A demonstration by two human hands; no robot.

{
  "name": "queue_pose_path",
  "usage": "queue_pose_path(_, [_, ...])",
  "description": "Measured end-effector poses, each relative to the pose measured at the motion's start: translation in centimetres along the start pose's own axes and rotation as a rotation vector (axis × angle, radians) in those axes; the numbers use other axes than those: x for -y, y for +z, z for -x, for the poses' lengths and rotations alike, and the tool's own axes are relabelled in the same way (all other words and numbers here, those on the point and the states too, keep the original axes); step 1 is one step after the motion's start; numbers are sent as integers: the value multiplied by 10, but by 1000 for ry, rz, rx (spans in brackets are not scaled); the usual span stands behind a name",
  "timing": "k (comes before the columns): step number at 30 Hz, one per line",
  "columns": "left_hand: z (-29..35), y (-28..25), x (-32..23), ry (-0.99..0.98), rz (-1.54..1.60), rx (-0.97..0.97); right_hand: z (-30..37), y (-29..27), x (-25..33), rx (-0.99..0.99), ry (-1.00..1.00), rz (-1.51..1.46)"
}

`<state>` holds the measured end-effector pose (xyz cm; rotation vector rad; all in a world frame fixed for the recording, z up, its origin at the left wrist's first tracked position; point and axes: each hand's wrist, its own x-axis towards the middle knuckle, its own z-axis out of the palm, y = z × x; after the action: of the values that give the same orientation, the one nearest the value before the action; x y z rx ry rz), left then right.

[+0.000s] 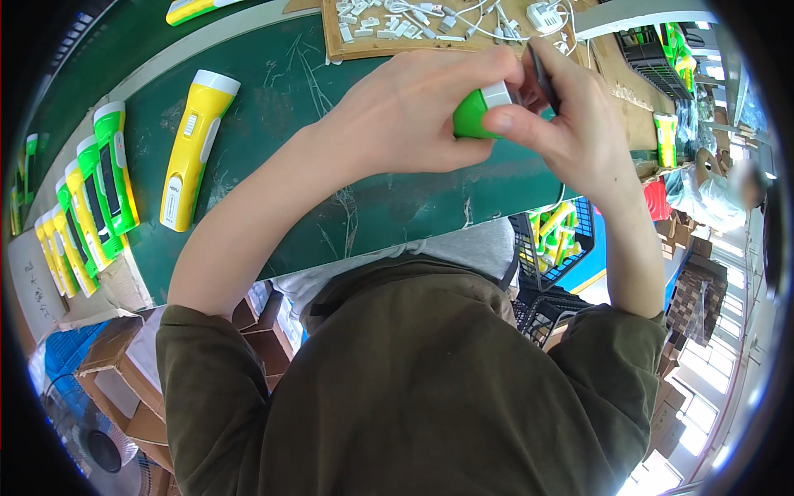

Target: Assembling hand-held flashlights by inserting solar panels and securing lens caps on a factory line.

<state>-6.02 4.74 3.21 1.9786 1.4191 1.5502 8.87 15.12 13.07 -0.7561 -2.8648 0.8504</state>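
Over the far part of the green workbench (298,198), my two hands meet. My left hand (405,107) is closed around a green flashlight (473,117) with a white end; most of its body is hidden behind the fingers. My right hand (591,124) has its thumb near the white end and pinches a thin, flat dark piece (542,78), whose kind I cannot make out. To the left of my left forearm lies a yellow flashlight (194,149) with a white head and a white switch.
Several yellow and green flashlights (116,165) lie in a row at the left edge. A shallow wooden tray (333,41) of white cables and connectors (389,25) sits at the far side. Below the bench's right edge stands a dark basket (589,236) of flashlights. Another flashlight (666,136) stands farther right.
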Motion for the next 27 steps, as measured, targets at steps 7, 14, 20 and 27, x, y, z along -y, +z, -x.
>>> queue_pose_path(7, [-3,1,-1,-2,-47,22,1,-8,-7,0,-249,5])
queue_pose_path(14, [0,1,-1,-31,-76,11,-8,-23,2,60,-265,134])
queue_pose_path(20, [-1,4,-5,-33,-8,29,-9,-14,-10,168,-145,137])
queue_pose_path(27, [-2,1,2,3,1,-8,-13,-8,-23,42,-445,-52])
